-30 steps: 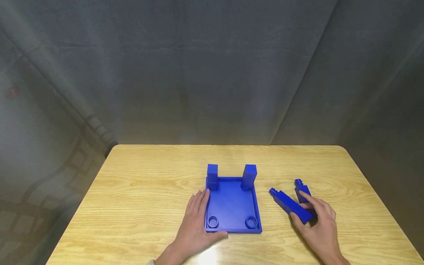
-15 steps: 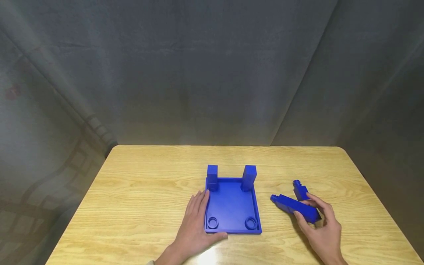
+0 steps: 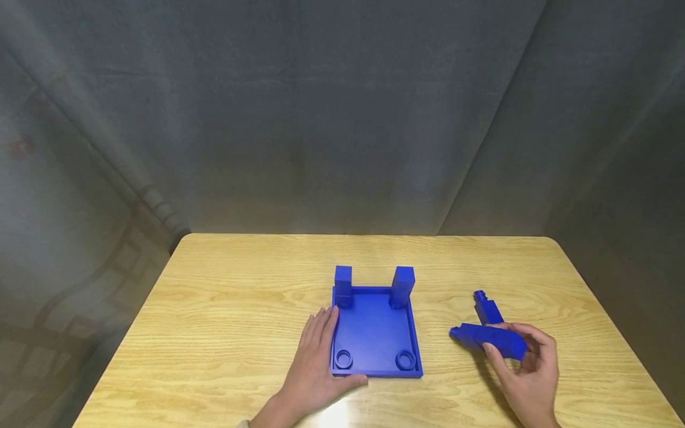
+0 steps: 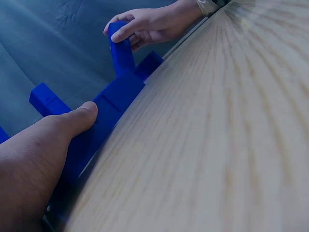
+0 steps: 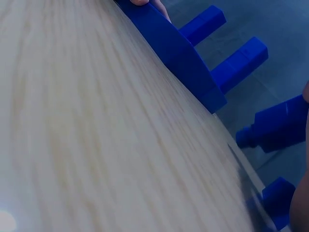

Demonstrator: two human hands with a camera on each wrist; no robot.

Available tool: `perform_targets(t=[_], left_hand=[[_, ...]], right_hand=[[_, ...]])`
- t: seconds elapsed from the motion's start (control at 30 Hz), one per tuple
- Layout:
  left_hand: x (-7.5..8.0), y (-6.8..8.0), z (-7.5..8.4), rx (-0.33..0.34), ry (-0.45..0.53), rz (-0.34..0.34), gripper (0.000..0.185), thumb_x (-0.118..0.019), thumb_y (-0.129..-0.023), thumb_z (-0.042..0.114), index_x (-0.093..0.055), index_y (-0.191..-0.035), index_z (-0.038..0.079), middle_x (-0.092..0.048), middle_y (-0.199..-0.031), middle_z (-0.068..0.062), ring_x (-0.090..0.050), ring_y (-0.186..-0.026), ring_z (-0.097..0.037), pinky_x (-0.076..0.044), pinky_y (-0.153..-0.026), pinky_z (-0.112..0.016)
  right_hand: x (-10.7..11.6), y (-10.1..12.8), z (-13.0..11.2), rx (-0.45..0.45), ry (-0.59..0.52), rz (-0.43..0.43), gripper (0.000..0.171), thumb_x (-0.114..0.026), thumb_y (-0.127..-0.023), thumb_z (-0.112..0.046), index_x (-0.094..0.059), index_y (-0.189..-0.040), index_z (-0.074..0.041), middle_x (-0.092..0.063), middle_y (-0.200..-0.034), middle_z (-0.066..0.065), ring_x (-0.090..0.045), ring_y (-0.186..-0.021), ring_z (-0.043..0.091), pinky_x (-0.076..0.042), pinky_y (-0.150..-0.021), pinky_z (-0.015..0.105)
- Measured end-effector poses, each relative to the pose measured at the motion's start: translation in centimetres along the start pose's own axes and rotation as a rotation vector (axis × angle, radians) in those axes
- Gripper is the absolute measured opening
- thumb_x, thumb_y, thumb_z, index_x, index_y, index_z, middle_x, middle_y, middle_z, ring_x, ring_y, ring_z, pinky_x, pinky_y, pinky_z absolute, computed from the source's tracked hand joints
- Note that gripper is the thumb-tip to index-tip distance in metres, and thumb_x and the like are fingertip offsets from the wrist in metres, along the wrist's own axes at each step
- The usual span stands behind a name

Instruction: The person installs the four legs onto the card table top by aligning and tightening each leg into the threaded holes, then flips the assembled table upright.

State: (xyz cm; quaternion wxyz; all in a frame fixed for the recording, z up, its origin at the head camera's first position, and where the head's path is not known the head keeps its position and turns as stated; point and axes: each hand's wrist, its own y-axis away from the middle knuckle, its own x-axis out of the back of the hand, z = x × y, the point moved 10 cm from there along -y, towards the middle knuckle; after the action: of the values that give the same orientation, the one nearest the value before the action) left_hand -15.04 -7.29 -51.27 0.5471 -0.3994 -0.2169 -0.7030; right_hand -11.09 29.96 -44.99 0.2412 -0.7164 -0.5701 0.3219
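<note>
My left hand [image 3: 311, 368] rests against the left side and front corner of a blue square tray-like base [image 3: 374, 336], its fingers straight and its thumb along the front wall. Two blue square posts stand upright at the base's back corners, the left post [image 3: 343, 285] and the right post [image 3: 402, 285]. Round sockets show at the front corners. To the right, my right hand [image 3: 532, 368] pinches a blue square post with a threaded end [image 3: 489, 340], tilted above the table, its threaded end pointing left. Behind it lies another threaded post [image 3: 488, 310], partly hidden.
A wooden table [image 3: 235, 297] carries everything, and its far edge meets a grey curtain [image 3: 342, 119]. Curtains also hang at both sides. Wood surface lies between the base and the held post.
My right hand has lifted the threaded post off the table and shifted it slightly right, turning it closer to level across the view. The left hand and the base have stayed put.
</note>
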Motion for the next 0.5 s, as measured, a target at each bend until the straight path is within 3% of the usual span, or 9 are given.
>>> perform_targets(t=[0.5], left_hand=[[0.2, 0.0, 0.2, -0.018, -0.023, 0.018, 0.136, -0.078, -0.081, 0.085, -0.020, -0.178, 0.010, -0.032, -0.178, -0.023, -0.027, -0.166, -0.045, -0.023, -0.134, -0.064]], right_hand=[[-0.4, -0.1, -1.2, 0.077, -0.058, 0.058, 0.056, -0.076, -0.087, 0.026, -0.046, -0.134, 0.032, -0.073, -0.126, 0.022, -0.076, -0.111, 0.022, -0.064, -0.094, 0.019]])
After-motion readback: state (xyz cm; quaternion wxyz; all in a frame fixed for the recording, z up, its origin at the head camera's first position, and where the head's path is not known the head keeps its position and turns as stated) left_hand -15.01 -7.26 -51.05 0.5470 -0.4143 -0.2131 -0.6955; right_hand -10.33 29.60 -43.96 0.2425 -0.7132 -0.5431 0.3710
